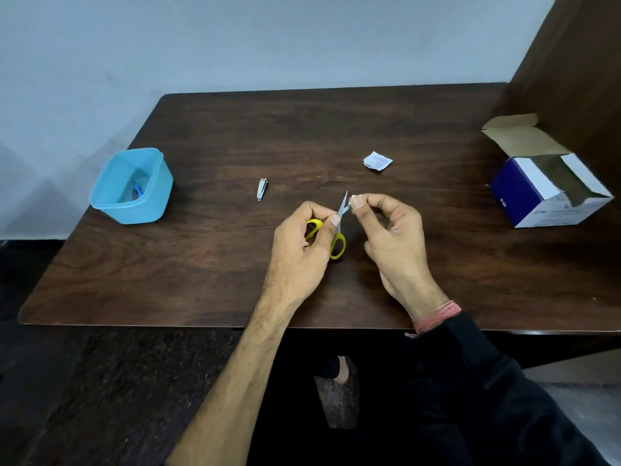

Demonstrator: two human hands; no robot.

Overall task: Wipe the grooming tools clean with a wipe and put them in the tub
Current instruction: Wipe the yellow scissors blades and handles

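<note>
Camera: one wide-angle view, worn on my head.
Facing: forward and down, from above the near edge of the table (208, 270) towards the wall behind it.
Nearness: close to my forearms, which rise from the bottom of the picture; my left hand (302, 243) and right hand (389, 237) sit near the middle.
Reach: the whole tabletop, from the tub (132, 186) at far left to the box (551, 193) at far right.
Distortion: the table edges bow outward.
Shared view: none, only this camera.

Dark glossy wooden table (201, 264)
</note>
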